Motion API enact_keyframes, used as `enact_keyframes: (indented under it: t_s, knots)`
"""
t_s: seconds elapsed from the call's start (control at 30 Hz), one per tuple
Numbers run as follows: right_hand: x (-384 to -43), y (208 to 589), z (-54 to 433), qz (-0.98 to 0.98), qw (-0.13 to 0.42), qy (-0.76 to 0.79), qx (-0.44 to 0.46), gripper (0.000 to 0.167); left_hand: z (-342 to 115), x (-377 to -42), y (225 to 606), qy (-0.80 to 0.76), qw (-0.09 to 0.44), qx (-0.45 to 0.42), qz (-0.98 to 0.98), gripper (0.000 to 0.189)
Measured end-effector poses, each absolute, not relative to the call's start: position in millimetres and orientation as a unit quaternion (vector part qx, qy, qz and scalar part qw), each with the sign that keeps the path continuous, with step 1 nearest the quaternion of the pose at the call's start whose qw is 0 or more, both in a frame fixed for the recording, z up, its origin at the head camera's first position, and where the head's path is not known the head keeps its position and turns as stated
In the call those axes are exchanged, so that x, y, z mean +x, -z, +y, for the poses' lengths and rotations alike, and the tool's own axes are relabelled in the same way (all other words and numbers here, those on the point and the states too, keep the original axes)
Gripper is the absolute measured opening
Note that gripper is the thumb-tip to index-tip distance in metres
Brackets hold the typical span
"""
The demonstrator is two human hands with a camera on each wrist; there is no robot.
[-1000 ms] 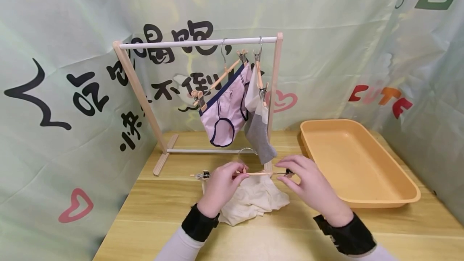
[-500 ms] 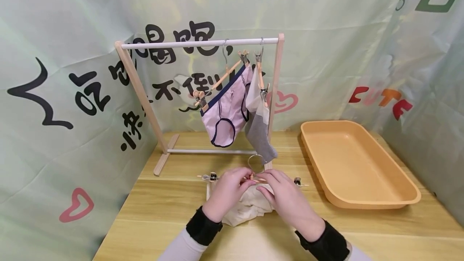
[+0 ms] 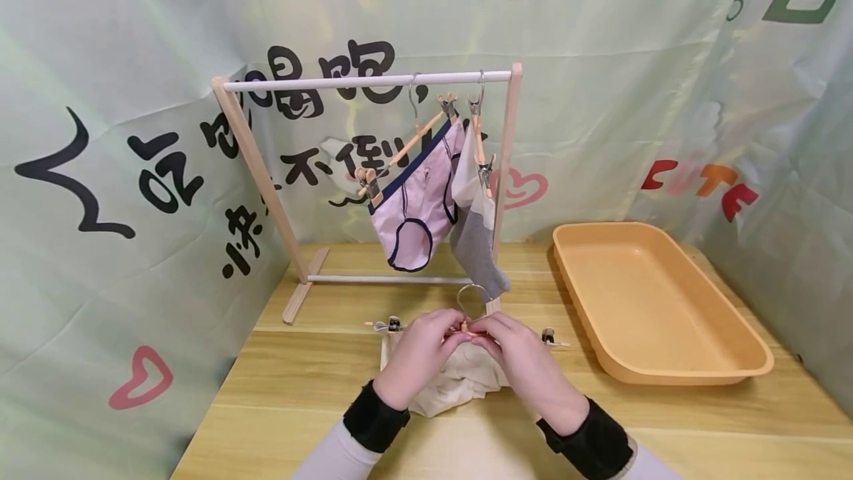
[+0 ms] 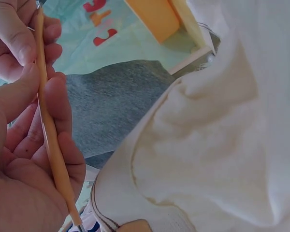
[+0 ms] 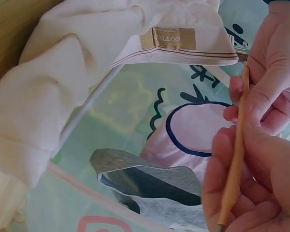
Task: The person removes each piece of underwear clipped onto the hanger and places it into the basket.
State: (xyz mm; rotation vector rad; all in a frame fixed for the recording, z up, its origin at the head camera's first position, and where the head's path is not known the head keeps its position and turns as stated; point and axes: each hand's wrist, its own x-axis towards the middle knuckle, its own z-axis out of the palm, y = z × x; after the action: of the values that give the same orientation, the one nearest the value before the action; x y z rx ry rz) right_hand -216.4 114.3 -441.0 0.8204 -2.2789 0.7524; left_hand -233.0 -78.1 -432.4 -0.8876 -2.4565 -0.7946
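My left hand (image 3: 415, 355) and right hand (image 3: 529, 363) meet at the middle of a clip hanger. Each pinches its orange-brown wooden bar (image 4: 50, 140) between thumb and fingers. Above the fingers rises the hanger's thin metal hook (image 3: 474, 287). At its ends are a left clip (image 3: 395, 324) and a right clip (image 3: 549, 336). Cream underpants (image 4: 208, 130) hang below the bar, their lower part bunched near the tabletop. A tan label (image 5: 173, 37) shows inside the striped waistband in the right wrist view. In the head view, the hands hide most of the bar.
A wooden rack with a white rail (image 3: 320, 84) stands behind the hands. On it hang pink underpants (image 3: 426, 198) with navy trim and a white-and-grey garment (image 3: 476, 243), low and close to the hook. An orange tray (image 3: 666, 317) lies on the right of the table (image 3: 266, 406).
My right hand has left the right clip and moved left to the bar's middle, beside the left hand. The hanger has shifted slightly right.
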Motion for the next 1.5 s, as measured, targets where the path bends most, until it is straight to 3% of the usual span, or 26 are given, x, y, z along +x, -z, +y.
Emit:
enact_keyframes:
  t_s: [0.23, 0.53, 0.63, 0.8, 0.93, 1.13, 1.5]
  knots:
    - [-221.0, 442.5, 118.4, -0.856, 0.296, -0.29, 0.308, 0.012, -77.6, -230.2, 430.0, 0.289, 0.215, -0.318, -0.877, 0.02]
    - [-225.2, 438.0, 126.7, -0.86, 0.29, -0.31, 0.284, 0.013, -100.4, -228.2, 402.2, 0.357, 0.321, -0.322, -0.816, 0.034]
    - [-227.7, 434.7, 131.1, -0.857, 0.294, -0.315, 0.281, 0.015, -120.4, -234.5, 394.4, 0.391, 0.297, -0.297, -0.819, 0.038]
    - [-231.5, 426.7, 144.2, -0.859, 0.277, -0.327, 0.282, 0.014, -143.5, -244.0, 392.3, 0.411, 0.198, -0.235, -0.858, 0.039]
    - [-233.4, 422.3, 152.1, -0.855, 0.261, -0.345, 0.285, 0.016, -144.4, -246.9, 393.6, 0.434, 0.158, -0.246, -0.852, 0.032]
    - [-233.2, 418.5, 157.4, -0.855, 0.262, -0.348, 0.28, 0.017, -136.6, -246.0, 395.6, 0.472, 0.153, -0.293, -0.817, 0.026]
    - [-225.4, 407.1, 161.7, -0.861, 0.271, -0.334, 0.272, 0.018, -132.3, -240.6, 394.8, 0.491, 0.175, -0.296, -0.801, 0.023]
